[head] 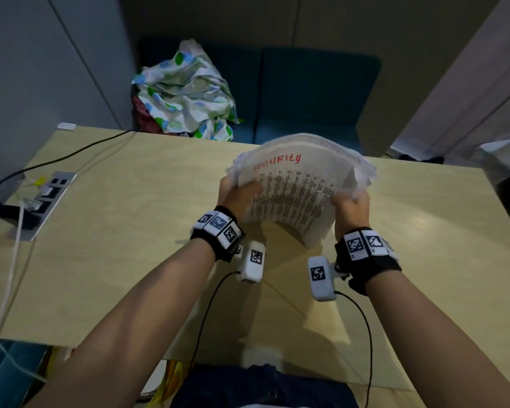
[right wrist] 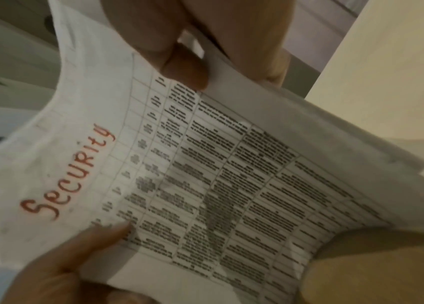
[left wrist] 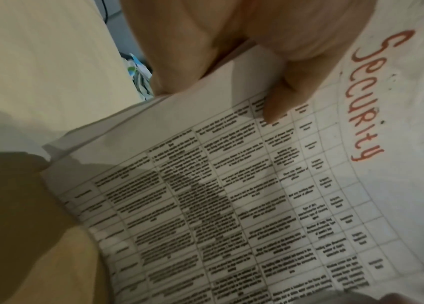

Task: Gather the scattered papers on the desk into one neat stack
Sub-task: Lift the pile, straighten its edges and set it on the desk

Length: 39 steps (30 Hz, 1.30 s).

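Above the middle of the desk [head: 106,260], a little toward its far edge, I hold the stack of papers [head: 295,195] off the wood with both hands. My left hand [head: 233,198] grips the left edge, thumb lying across the printed table on the top sheet and the other fingers curled behind; my right hand [head: 351,204] pinches the right edge the same way, thumb in front. Between them the bundle bows upward, and its far edges fan out unevenly.

My reading is that I am squaring the pile. To do it well I should loosen both grips a little, stand the sheets on their lower edge and tap them on the desk so the strays slide level, then turn the bundle and tap a second edge (a tight pinch only locks the misalignment in). After that it can go down flat.

Counted: one stack, with one top sheet showing the red handwritten word "Security"; how many sheets lie under it I cannot tell, since the edges blur together. Two hands, both occupied. No loose paper shows elsewhere on the desk. At the far left sits one power socket panel [head: 50,195], with one black cable [head: 71,154] trailing beside it.
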Each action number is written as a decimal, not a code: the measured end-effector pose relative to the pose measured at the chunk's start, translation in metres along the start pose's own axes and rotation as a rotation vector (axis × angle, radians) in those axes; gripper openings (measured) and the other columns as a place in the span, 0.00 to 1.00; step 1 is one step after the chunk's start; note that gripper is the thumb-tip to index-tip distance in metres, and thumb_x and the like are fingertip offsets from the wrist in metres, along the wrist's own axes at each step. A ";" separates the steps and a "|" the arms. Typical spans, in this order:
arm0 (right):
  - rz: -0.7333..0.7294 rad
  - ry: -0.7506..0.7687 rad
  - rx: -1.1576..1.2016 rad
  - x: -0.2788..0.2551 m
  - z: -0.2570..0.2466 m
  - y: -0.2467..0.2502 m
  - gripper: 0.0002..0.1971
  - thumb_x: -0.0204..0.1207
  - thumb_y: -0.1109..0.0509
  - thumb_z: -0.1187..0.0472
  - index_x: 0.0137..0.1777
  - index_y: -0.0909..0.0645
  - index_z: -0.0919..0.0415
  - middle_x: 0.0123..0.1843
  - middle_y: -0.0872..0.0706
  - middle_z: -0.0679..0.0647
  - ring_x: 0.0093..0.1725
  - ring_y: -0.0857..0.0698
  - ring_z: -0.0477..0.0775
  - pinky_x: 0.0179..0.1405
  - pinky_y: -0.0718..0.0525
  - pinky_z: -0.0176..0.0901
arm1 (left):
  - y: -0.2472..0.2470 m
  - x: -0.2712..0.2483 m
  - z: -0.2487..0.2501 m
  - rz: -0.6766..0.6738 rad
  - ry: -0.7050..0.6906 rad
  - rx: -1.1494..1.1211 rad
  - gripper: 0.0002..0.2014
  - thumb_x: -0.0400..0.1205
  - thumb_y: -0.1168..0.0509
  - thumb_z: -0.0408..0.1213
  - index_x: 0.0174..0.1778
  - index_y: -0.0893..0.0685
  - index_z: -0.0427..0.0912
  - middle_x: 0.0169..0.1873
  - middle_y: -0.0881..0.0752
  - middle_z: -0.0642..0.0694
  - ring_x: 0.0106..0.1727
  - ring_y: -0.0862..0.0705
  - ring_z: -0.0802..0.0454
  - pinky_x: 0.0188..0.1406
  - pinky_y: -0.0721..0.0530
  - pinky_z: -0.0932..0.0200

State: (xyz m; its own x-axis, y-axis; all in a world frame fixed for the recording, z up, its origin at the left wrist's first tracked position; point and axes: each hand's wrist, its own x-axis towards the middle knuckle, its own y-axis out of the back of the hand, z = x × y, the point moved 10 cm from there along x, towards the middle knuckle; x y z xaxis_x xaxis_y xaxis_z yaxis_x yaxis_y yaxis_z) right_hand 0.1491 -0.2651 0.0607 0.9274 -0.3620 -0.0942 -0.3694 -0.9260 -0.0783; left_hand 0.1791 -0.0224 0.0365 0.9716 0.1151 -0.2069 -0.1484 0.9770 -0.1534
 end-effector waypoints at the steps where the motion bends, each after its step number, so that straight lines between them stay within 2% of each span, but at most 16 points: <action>1: 0.012 -0.002 0.003 0.003 -0.002 0.002 0.25 0.57 0.43 0.76 0.57 0.23 0.69 0.42 0.18 0.57 0.47 0.17 0.61 0.40 0.15 0.45 | 0.001 0.001 0.005 0.006 -0.007 0.011 0.11 0.70 0.31 0.26 0.41 0.15 0.48 0.45 0.12 0.39 0.54 0.13 0.36 0.57 0.14 0.40; 4: -0.012 0.018 -0.026 0.008 -0.011 0.003 0.31 0.60 0.42 0.79 0.66 0.25 0.65 0.57 0.15 0.65 0.59 0.16 0.67 0.55 0.13 0.57 | -0.001 0.002 0.020 -0.044 -0.052 0.048 0.16 0.77 0.36 0.20 0.42 0.17 0.49 0.40 0.13 0.47 0.46 0.13 0.48 0.50 0.13 0.50; 7: -0.041 0.093 -0.050 0.003 -0.026 0.003 0.35 0.62 0.42 0.82 0.70 0.33 0.59 0.60 0.21 0.61 0.59 0.17 0.60 0.56 0.14 0.54 | 0.000 -0.002 0.026 -0.113 -0.075 0.057 0.17 0.76 0.34 0.16 0.52 0.16 0.42 0.43 0.13 0.48 0.43 0.12 0.59 0.46 0.11 0.61; 9: -0.006 0.172 -0.073 -0.004 -0.039 0.006 0.38 0.63 0.40 0.80 0.74 0.40 0.58 0.62 0.25 0.58 0.54 0.18 0.50 0.56 0.14 0.51 | 0.002 -0.001 0.020 -0.140 -0.059 0.102 0.20 0.74 0.31 0.16 0.62 0.19 0.30 0.48 0.13 0.42 0.48 0.13 0.53 0.47 0.11 0.61; 11: 0.066 0.330 -0.206 -0.014 -0.068 0.007 0.41 0.62 0.38 0.76 0.78 0.43 0.58 0.60 0.25 0.51 0.54 0.19 0.45 0.60 0.15 0.52 | 0.005 0.002 0.012 -0.147 -0.027 0.148 0.22 0.73 0.28 0.17 0.64 0.20 0.27 0.55 0.14 0.34 0.57 0.15 0.41 0.56 0.13 0.50; 12: 0.077 0.413 -0.325 -0.019 -0.085 0.001 0.42 0.62 0.37 0.73 0.79 0.42 0.56 0.60 0.23 0.49 0.57 0.20 0.47 0.61 0.17 0.56 | 0.004 0.003 0.009 -0.155 -0.015 0.157 0.23 0.72 0.28 0.18 0.64 0.20 0.27 0.58 0.14 0.31 0.60 0.16 0.38 0.61 0.15 0.43; 14: 0.077 0.616 -0.778 -0.034 -0.119 -0.028 0.42 0.61 0.35 0.69 0.79 0.39 0.56 0.67 0.22 0.54 0.69 0.25 0.55 0.69 0.27 0.64 | 0.004 0.006 0.005 -0.162 0.011 0.171 0.23 0.72 0.28 0.18 0.64 0.20 0.28 0.61 0.16 0.28 0.64 0.17 0.34 0.65 0.18 0.37; 16: 0.010 0.798 -1.259 -0.048 -0.128 -0.067 0.43 0.61 0.32 0.65 0.80 0.39 0.57 0.77 0.29 0.57 0.80 0.36 0.60 0.75 0.42 0.69 | 0.004 0.008 0.003 -0.163 0.024 0.195 0.22 0.72 0.28 0.17 0.63 0.19 0.28 0.60 0.15 0.29 0.62 0.17 0.34 0.65 0.18 0.34; 17: -0.066 0.810 -1.394 -0.050 -0.123 -0.083 0.44 0.62 0.31 0.64 0.82 0.41 0.56 0.81 0.34 0.56 0.82 0.41 0.61 0.76 0.47 0.71 | 0.003 0.010 0.003 -0.170 0.022 0.207 0.21 0.72 0.28 0.17 0.62 0.18 0.28 0.59 0.15 0.29 0.61 0.16 0.35 0.64 0.18 0.34; 21: -0.309 0.694 -1.565 -0.045 -0.084 -0.116 0.43 0.67 0.35 0.66 0.83 0.48 0.55 0.82 0.37 0.56 0.84 0.45 0.62 0.78 0.51 0.73 | -0.002 0.010 0.010 -0.220 -0.018 0.187 0.19 0.70 0.25 0.20 0.55 0.15 0.38 0.55 0.13 0.28 0.58 0.14 0.33 0.61 0.16 0.32; 25: -0.297 0.797 -1.580 -0.048 -0.088 -0.134 0.41 0.67 0.35 0.67 0.82 0.44 0.56 0.77 0.30 0.59 0.79 0.34 0.63 0.76 0.45 0.72 | -0.003 0.006 0.026 -0.192 -0.088 0.141 0.26 0.66 0.24 0.25 0.63 0.17 0.32 0.56 0.13 0.30 0.58 0.14 0.35 0.60 0.14 0.39; 29: -0.323 0.854 -1.585 -0.049 -0.086 -0.146 0.37 0.68 0.35 0.65 0.79 0.38 0.54 0.70 0.24 0.58 0.67 0.24 0.64 0.71 0.37 0.71 | -0.004 0.008 0.033 -0.158 -0.113 0.143 0.23 0.70 0.25 0.22 0.62 0.18 0.31 0.49 0.12 0.39 0.51 0.14 0.42 0.57 0.13 0.43; 31: -0.251 0.836 -1.605 -0.043 -0.091 -0.138 0.36 0.68 0.34 0.63 0.79 0.38 0.54 0.69 0.23 0.58 0.67 0.24 0.63 0.72 0.39 0.72 | -0.001 0.009 0.033 -0.131 -0.094 0.113 0.22 0.71 0.25 0.23 0.62 0.19 0.28 0.48 0.13 0.38 0.50 0.14 0.42 0.55 0.13 0.43; 34: -0.013 0.612 -1.589 -0.022 -0.110 -0.094 0.35 0.68 0.35 0.61 0.77 0.38 0.56 0.67 0.23 0.61 0.69 0.26 0.65 0.73 0.45 0.74 | 0.005 0.012 0.030 -0.099 -0.079 0.115 0.14 0.75 0.28 0.23 0.56 0.16 0.33 0.46 0.13 0.38 0.50 0.15 0.42 0.54 0.14 0.44; 36: 0.077 0.406 -1.535 -0.007 -0.117 -0.053 0.33 0.66 0.36 0.61 0.74 0.36 0.57 0.66 0.21 0.61 0.68 0.25 0.65 0.71 0.42 0.71 | 0.009 0.014 0.030 -0.106 -0.089 0.082 0.14 0.74 0.28 0.21 0.54 0.16 0.36 0.48 0.13 0.37 0.52 0.15 0.42 0.57 0.14 0.43; 39: -0.036 0.149 -1.159 0.014 -0.098 -0.007 0.29 0.69 0.33 0.64 0.72 0.34 0.58 0.64 0.18 0.59 0.62 0.19 0.64 0.66 0.27 0.60 | 0.009 0.016 0.028 -0.145 -0.085 0.057 0.13 0.75 0.29 0.20 0.52 0.15 0.38 0.46 0.12 0.42 0.47 0.13 0.47 0.53 0.12 0.52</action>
State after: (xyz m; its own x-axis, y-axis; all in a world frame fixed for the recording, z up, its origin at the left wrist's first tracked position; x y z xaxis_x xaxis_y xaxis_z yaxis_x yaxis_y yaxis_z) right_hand 0.1704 -0.2740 0.1571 0.9623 -0.2717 0.0132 -0.1396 -0.4517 0.8812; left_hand 0.1984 -0.0062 0.0593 0.9945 -0.0158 -0.1034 0.0033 0.9928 -0.1201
